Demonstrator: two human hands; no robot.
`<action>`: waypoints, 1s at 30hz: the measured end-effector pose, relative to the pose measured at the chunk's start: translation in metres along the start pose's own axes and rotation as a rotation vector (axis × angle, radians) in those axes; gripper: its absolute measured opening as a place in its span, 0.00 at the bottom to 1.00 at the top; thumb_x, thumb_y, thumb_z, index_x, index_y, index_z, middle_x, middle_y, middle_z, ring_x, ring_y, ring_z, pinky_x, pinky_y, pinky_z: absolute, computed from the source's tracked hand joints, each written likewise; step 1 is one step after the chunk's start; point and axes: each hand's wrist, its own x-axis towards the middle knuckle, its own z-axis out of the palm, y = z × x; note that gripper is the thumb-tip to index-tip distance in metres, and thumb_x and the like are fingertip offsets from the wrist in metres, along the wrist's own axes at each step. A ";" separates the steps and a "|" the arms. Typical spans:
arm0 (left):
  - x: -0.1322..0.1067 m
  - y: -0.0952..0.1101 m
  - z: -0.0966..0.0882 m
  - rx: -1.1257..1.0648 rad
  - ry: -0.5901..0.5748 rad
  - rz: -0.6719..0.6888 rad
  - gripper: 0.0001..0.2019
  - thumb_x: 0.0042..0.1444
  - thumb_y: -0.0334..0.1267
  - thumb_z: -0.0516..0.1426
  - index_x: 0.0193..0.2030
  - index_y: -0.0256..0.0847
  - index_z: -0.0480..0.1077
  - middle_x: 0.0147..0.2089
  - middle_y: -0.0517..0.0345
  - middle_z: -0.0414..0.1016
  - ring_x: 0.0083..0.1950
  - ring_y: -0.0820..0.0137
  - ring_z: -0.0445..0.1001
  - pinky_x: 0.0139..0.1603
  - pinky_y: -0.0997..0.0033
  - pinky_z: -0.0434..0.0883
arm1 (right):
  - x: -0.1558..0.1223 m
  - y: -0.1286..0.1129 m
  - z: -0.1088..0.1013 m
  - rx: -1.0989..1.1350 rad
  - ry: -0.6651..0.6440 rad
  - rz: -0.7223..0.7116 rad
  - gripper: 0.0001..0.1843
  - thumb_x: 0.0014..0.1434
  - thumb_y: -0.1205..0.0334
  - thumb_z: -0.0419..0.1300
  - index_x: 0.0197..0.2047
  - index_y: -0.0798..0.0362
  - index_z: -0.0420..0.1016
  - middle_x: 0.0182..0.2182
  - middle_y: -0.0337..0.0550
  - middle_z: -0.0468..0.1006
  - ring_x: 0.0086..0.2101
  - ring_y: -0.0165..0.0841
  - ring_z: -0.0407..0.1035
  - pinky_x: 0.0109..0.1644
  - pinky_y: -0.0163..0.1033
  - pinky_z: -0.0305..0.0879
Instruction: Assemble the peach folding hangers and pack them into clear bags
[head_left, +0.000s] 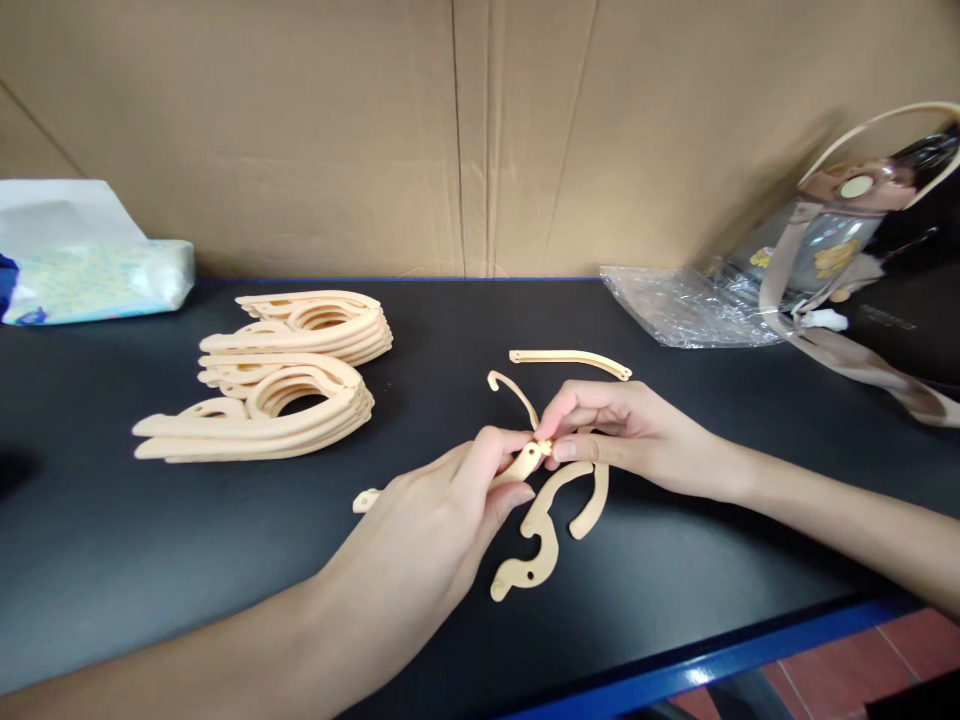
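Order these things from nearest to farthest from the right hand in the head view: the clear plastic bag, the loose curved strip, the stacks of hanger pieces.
From the right hand:
1. Loose curved strip, just behind the hand.
2. Clear plastic bag, back right.
3. Stacks of hanger pieces, far left.

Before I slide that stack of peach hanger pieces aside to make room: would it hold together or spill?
The stack of hanger pieces would probably shift apart: the layers already sit fanned and offset, not squared. Each piece looks thin, flat plastic, so likely light and fairly stiff. On the smooth black table they would likely slide easily rather than tip or roll.
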 end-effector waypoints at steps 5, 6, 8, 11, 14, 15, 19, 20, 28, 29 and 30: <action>0.003 -0.008 0.002 -0.071 0.030 0.036 0.09 0.70 0.39 0.48 0.54 0.49 0.59 0.45 0.63 0.81 0.38 0.70 0.81 0.34 0.74 0.75 | -0.001 -0.001 0.000 0.042 -0.001 0.014 0.03 0.62 0.65 0.63 0.40 0.54 0.74 0.37 0.40 0.83 0.41 0.30 0.79 0.47 0.36 0.75; 0.005 -0.009 0.001 -0.077 0.037 0.042 0.09 0.70 0.40 0.48 0.54 0.48 0.60 0.45 0.62 0.81 0.39 0.70 0.82 0.36 0.73 0.75 | -0.001 -0.002 0.000 0.041 0.011 0.007 0.03 0.63 0.65 0.63 0.41 0.54 0.74 0.37 0.40 0.83 0.40 0.30 0.79 0.46 0.36 0.75; 0.007 -0.010 0.000 -0.086 0.040 0.040 0.08 0.70 0.40 0.48 0.53 0.48 0.60 0.45 0.62 0.81 0.40 0.70 0.82 0.36 0.73 0.76 | 0.000 -0.004 -0.001 0.034 0.033 -0.010 0.03 0.63 0.66 0.62 0.41 0.54 0.74 0.36 0.40 0.83 0.39 0.29 0.79 0.46 0.36 0.74; 0.008 -0.011 -0.002 -0.124 0.032 0.043 0.06 0.69 0.38 0.48 0.51 0.48 0.61 0.42 0.64 0.81 0.39 0.71 0.82 0.35 0.74 0.75 | 0.000 -0.006 -0.001 0.028 0.027 -0.022 0.03 0.63 0.66 0.62 0.42 0.54 0.74 0.36 0.40 0.83 0.39 0.29 0.78 0.47 0.35 0.74; 0.009 -0.010 -0.002 -0.157 0.039 0.073 0.05 0.69 0.37 0.48 0.49 0.48 0.61 0.41 0.66 0.81 0.40 0.72 0.82 0.36 0.75 0.75 | 0.001 -0.005 0.000 0.033 0.009 -0.020 0.05 0.64 0.65 0.61 0.44 0.54 0.74 0.37 0.40 0.83 0.40 0.28 0.78 0.47 0.35 0.73; 0.009 -0.010 -0.003 -0.153 0.041 0.075 0.05 0.69 0.37 0.48 0.49 0.48 0.61 0.41 0.67 0.81 0.40 0.72 0.82 0.37 0.75 0.75 | 0.001 -0.005 0.000 0.033 0.012 -0.019 0.05 0.64 0.65 0.61 0.44 0.54 0.73 0.37 0.40 0.83 0.40 0.29 0.78 0.47 0.35 0.73; 0.009 -0.008 -0.004 -0.133 0.018 0.061 0.04 0.70 0.38 0.48 0.48 0.47 0.62 0.39 0.66 0.82 0.39 0.71 0.82 0.36 0.74 0.75 | 0.000 -0.003 0.001 0.038 0.012 -0.005 0.04 0.64 0.65 0.61 0.42 0.54 0.73 0.37 0.40 0.83 0.41 0.30 0.79 0.47 0.37 0.74; 0.009 -0.008 -0.005 -0.133 0.006 0.058 0.04 0.70 0.38 0.48 0.48 0.47 0.62 0.39 0.65 0.82 0.39 0.71 0.82 0.36 0.74 0.75 | 0.000 -0.002 0.001 0.042 0.008 -0.003 0.04 0.64 0.64 0.61 0.42 0.54 0.73 0.37 0.40 0.82 0.41 0.30 0.79 0.47 0.37 0.74; 0.009 -0.006 -0.005 -0.077 -0.029 0.061 0.05 0.69 0.36 0.48 0.46 0.46 0.63 0.37 0.63 0.81 0.36 0.69 0.81 0.32 0.73 0.74 | -0.001 0.004 0.000 -0.158 0.009 -0.029 0.09 0.64 0.57 0.62 0.43 0.53 0.75 0.36 0.40 0.81 0.38 0.31 0.78 0.44 0.37 0.75; 0.008 -0.006 -0.005 -0.073 -0.033 0.065 0.05 0.68 0.35 0.48 0.46 0.46 0.63 0.36 0.63 0.80 0.36 0.69 0.81 0.32 0.73 0.74 | -0.001 0.004 0.000 -0.213 0.010 -0.042 0.09 0.64 0.57 0.62 0.43 0.53 0.75 0.36 0.39 0.81 0.38 0.30 0.78 0.43 0.36 0.74; 0.008 -0.006 -0.005 -0.070 -0.035 0.067 0.05 0.68 0.35 0.48 0.46 0.46 0.63 0.36 0.63 0.80 0.36 0.69 0.81 0.32 0.73 0.74 | -0.002 0.002 0.000 -0.273 0.013 -0.061 0.09 0.64 0.57 0.62 0.43 0.53 0.76 0.36 0.39 0.82 0.37 0.30 0.77 0.41 0.34 0.73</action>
